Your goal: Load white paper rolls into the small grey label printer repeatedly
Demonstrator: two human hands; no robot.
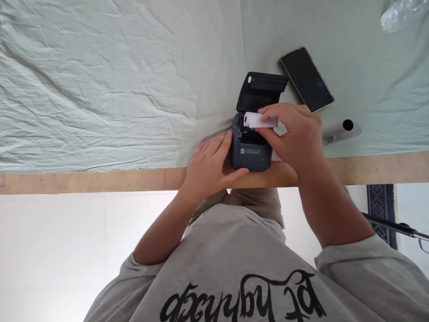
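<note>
A cloth-covered table (117, 89) bears an open-lidded portable printer (250, 157). Against the printer's left side, the left hand (209, 163) rests, fingers outstretched; from its right, the right hand (297, 132) pinches a white paper roll (256, 120) over its bay (254, 138).

From the printer (250, 161), the broadest free passage lies between 9 and 11 o'clock, over bare, wrinkled cloth on the table (117, 89). At 12 o'clock the raised lid (263, 91) bars a low approach. Between 1 and 2 o'clock lies the phone (306, 79), close by the lid; whether they touch cannot be told. Farther out at 2 o'clock is a plastic bottle (402, 17), open cloth between it and the phone. At 3 o'clock the right hand (299, 133) and its paper roll (255, 120) fill the way in, a pale tube (339, 130) just beyond. The left hand (210, 162) blocks 8 o'clock; the torso (234, 255) closes 6.
</note>
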